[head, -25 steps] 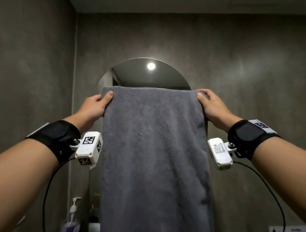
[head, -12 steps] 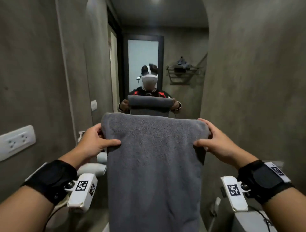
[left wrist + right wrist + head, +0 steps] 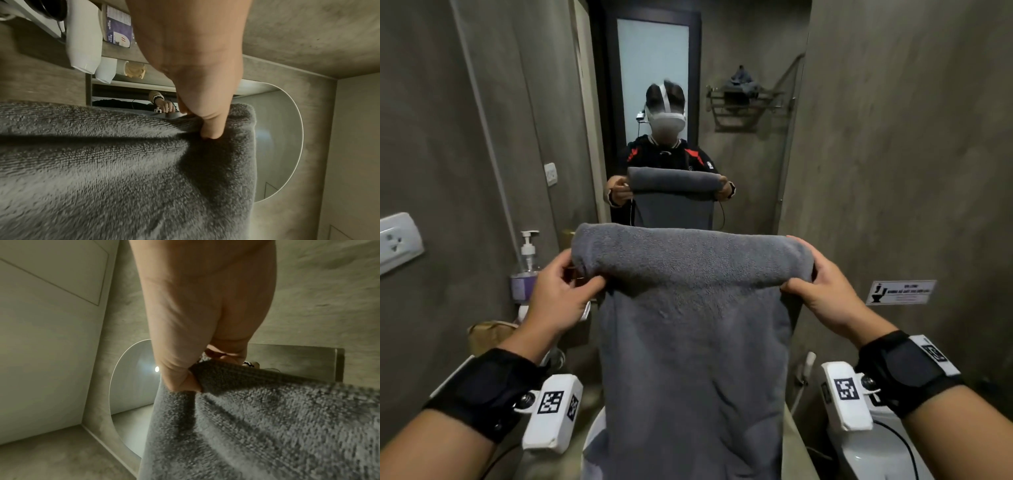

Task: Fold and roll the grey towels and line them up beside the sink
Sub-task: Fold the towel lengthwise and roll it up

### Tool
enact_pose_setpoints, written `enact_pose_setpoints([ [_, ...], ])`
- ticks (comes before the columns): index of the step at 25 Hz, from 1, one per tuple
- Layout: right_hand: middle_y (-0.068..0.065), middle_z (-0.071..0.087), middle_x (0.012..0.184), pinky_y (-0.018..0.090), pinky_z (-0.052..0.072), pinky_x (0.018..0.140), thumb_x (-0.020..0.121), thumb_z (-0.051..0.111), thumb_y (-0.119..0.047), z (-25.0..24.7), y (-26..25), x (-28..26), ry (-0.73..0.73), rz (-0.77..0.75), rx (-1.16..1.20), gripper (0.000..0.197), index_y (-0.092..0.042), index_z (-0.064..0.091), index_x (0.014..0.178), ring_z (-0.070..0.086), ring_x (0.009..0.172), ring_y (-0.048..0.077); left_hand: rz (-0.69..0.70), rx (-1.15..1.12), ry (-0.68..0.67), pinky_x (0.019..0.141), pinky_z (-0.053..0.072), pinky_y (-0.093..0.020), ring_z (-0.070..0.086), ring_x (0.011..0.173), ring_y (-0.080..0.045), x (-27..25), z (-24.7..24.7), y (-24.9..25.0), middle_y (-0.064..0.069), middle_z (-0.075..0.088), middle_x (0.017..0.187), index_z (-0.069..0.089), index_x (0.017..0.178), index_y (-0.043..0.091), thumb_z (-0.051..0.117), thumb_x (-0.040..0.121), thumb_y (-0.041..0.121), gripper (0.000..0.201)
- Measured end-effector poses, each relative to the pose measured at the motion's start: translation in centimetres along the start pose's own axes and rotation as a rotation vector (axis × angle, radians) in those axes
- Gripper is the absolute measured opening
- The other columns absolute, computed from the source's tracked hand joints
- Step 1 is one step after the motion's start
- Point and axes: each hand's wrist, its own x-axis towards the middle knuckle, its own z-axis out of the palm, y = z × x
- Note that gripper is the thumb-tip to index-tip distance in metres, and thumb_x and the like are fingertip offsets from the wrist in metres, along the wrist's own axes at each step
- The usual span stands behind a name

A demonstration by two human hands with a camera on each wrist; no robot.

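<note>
The grey towel (image 3: 688,329) hangs in the air between the two hands, held up in front of the mirror (image 3: 688,102), its top edge turned over into a thick roll that runs from one hand to the other. The left hand (image 3: 561,291) pinches the left end of that roll, thumb pressed into the pile on the near side and fingers tucked behind; the left wrist view shows the thumb (image 3: 211,128) dug into the cloth. The right hand (image 3: 822,284) grips the right end in the same way, fingers curled round the roll. Below the hands the rest of the towel drops straight down and out of the frame, so its lower end cannot be seen.

The towel looks soft, thick and limp, with a deep terry pile. It should be light enough to hold by two corners, but it will sag in the middle and the roll will loosen if either end is let go. The ends of the roll, where the hands are now, seem the right places to hold it; keeping the two ends level should keep the roll even.

Beyond the left hand stands a pump bottle (image 3: 525,270) with a purple label, its print too small to read. Beyond the right hand a wall sign (image 3: 900,292) shows a toilet pictogram; its lettering is probably an instruction, but it is too blurred to make out.
</note>
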Motion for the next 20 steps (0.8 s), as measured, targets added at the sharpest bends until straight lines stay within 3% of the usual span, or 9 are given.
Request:
enact_pose_setpoints([
  [5,-0.009,0.078,0.092,0.013,0.052,0.070,0.083,0.073,0.002,-0.1,-0.7,0.0,0.085,-0.045,0.031,0.032,-0.024,0.073,0.100,0.070,0.083,0.000,-0.014,-0.040,0.009,0.070,0.051,-0.008,0.068,0.087,0.009,-0.2,0.2,1.0,0.024,0.074,0.094,0.065,0.106,0.031,0.068,0.094,0.008,0.026],
  [8,-0.007,0.075,0.092,0.014,0.051,0.069,0.085,0.075,-0.007,-0.3,-0.4,0.7,0.124,-0.062,0.008,0.020,-0.025,0.074,0.093,0.067,0.079,0.000,-0.018,-0.015,0.035,0.065,0.049,-0.005,0.067,0.080,0.009,-0.2,0.4,2.1,0.022,0.074,0.086,0.068,0.098,0.029,0.066,0.097,0.021,0.009],
  [9,-0.010,0.075,0.090,0.013,0.051,0.068,0.086,0.074,-0.008,-0.3,-0.4,1.1,0.122,-0.055,0.033,0.019,-0.025,0.073,0.094,0.067,0.079,0.000,-0.011,-0.003,0.049,0.061,0.046,-0.004,0.065,0.073,0.010,-0.2,0.4,2.5,0.022,0.072,0.079,0.068,0.092,0.030,0.066,0.097,0.025,0.008],
  [11,-0.022,0.074,0.090,0.014,0.053,0.068,0.092,0.069,-0.016,-0.5,-0.3,1.7,0.106,-0.037,0.065,0.022,-0.024,0.067,0.113,0.070,0.084,-0.001,0.006,0.051,0.075,0.054,0.043,-0.006,0.057,0.059,0.009,-0.1,0.5,3.4,0.021,0.065,0.065,0.068,0.078,0.032,0.064,0.097,0.038,0.020],
  [14,-0.039,0.068,0.095,0.013,0.055,0.069,0.099,0.060,-0.038,-0.6,-0.2,2.2,0.087,-0.056,0.113,0.043,-0.042,0.044,0.139,0.067,0.091,-0.011,-0.057,0.062,0.074,0.057,0.051,-0.018,0.061,0.062,0.003,0.0,0.5,4.4,0.013,0.069,0.069,0.069,0.079,0.028,0.059,0.087,0.063,0.038],
  [16,-0.031,0.069,0.106,0.030,0.059,0.083,0.096,0.056,-0.049,-0.3,0.3,2.5,0.079,-0.049,0.182,0.037,-0.046,0.052,0.133,0.068,0.101,-0.004,-0.096,0.034,0.057,0.061,0.054,-0.020,0.065,0.068,0.002,-0.6,0.7,4.5,0.014,0.072,0.074,0.069,0.086,0.023,0.063,0.079,0.064,0.042],
  [18,-0.015,0.070,0.119,0.050,0.052,0.102,0.094,0.058,-0.054,0.1,0.9,2.7,0.078,0.005,0.268,0.032,-0.045,0.060,0.124,0.065,0.116,0.010,-0.121,0.009,0.012,0.066,0.054,-0.014,0.070,0.079,0.001,-1.6,0.9,4.2,0.013,0.077,0.088,0.067,0.101,0.021,0.077,0.069,0.054,0.047],
  [20,-0.004,0.068,0.126,0.054,0.045,0.109,0.089,0.064,-0.057,0.4,1.6,2.5,0.010,0.063,0.373,0.041,-0.042,0.061,0.127,0.062,0.123,0.019,-0.150,-0.002,0.019,0.073,0.058,-0.018,0.073,0.091,-0.005,-2.5,1.2,3.6,0.006,0.078,0.101,0.065,0.112,0.015,0.086,0.060,0.046,0.064],
])
